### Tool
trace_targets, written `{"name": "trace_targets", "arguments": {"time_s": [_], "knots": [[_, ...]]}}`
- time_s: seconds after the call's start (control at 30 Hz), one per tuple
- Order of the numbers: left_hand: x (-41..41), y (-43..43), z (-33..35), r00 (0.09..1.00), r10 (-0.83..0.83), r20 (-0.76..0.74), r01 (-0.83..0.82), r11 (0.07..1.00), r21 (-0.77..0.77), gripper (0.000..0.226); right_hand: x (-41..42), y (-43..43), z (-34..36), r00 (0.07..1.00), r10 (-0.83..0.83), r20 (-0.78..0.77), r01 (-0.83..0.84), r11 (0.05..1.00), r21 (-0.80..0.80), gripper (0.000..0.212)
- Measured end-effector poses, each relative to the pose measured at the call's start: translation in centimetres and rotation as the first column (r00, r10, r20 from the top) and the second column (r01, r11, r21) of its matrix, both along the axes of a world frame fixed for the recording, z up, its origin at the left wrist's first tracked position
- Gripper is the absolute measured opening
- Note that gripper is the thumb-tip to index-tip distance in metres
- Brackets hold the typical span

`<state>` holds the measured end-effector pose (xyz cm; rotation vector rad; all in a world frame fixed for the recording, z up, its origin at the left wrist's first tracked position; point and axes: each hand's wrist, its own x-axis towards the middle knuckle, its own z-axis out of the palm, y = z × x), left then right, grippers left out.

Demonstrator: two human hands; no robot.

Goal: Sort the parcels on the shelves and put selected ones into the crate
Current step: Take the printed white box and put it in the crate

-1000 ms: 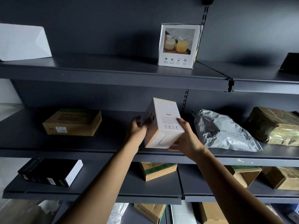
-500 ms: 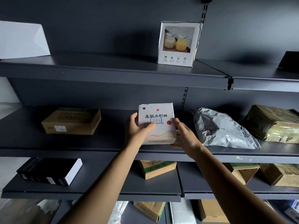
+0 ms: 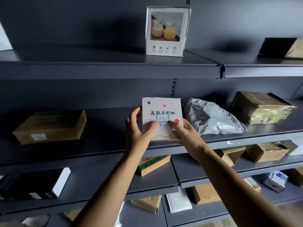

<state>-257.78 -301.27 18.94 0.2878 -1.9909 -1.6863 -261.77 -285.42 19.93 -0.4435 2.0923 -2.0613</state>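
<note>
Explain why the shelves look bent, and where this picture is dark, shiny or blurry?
Head view: the wide lens bows the shelf edge. Light is dim, with a soft shadow on the wall left of the picture box; glare shows on the grey bag and taped parcel. The white box looks sharp, its lettering clear; the bottom right corner is smeared.

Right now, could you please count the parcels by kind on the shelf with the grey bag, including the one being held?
Brown boxes: 2, plain box and taped box
White box: 1
Grey bag: 1
Total: 4
</note>
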Motion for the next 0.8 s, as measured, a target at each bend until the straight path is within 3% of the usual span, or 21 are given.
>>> {"name": "trace_targets", "arguments": {"time_s": [0.33,0.47,0.63,0.8], "knots": [[0.9,9.8,-0.3,0.970,-0.222,-0.097,0.223,0.975,-0.003,0.077,3.9,9.5,-0.5,0.958,-0.285,0.012,0.286,0.958,-0.010,0.011],[0.9,15.6,0.5,0.946,-0.297,-0.127,0.295,0.955,-0.034,0.067,5.4,15.1,-0.1,0.937,-0.347,-0.026,0.347,0.938,-0.031,0.011],[1.8,25.7,1.3,0.919,-0.365,-0.148,0.355,0.931,-0.088,0.057,7.3,24.6,0.0,0.900,-0.435,-0.042,0.432,0.900,-0.058,0.038],[2.1,37.3,1.2,0.891,-0.429,-0.152,0.424,0.903,-0.062,0.054,9.1,35.9,0.3,0.854,-0.519,-0.034,0.517,0.855,-0.039,0.012]]}}
